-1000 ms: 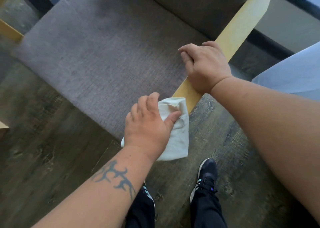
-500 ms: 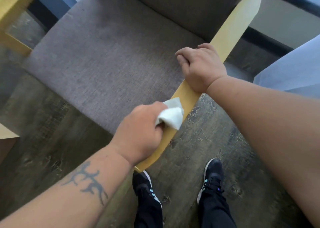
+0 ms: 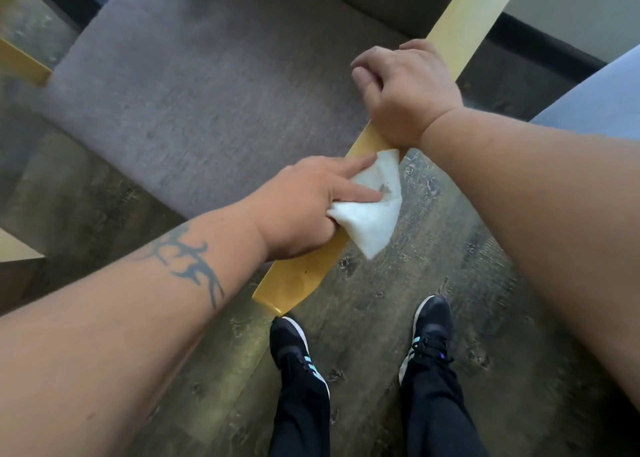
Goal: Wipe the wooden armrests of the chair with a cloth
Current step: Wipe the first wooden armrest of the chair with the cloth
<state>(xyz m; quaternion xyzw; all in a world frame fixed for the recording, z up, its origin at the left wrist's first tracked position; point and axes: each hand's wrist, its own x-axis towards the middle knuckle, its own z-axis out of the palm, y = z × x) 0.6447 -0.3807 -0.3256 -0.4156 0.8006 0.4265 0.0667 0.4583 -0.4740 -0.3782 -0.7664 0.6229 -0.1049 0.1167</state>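
Left hand (image 3: 304,207): fingers (image 3: 349,189) stretched nearly flat, pressing the cloth down onto the armrest; the thumb is tucked under and hidden, so a pinch on the cloth cannot be confirmed.
Cloth (image 3: 372,210): white, crumpled, with a small dark smudge just past the left fingertips; it lies across the armrest, one corner hanging off the outer edge over the floor.
Armrest (image 3: 298,283): pale yellow wood, running diagonally from below the left hand's heel, under both hands, up to the top right; its rounded near end is bare.
Right hand (image 3: 408,92): fingers (image 3: 367,72) curled closed over the armrest, gripping it, just beyond the cloth's far corner.
Seat cushion (image 3: 207,92): grey fabric, to the left of both sets of fingers.
Floor (image 3: 450,248): dark wood-grain planks, under the cloth's hanging corner.
Shoes (image 3: 294,349): two black ones, below the hands, near the armrest's near end.
Containers: none shows.
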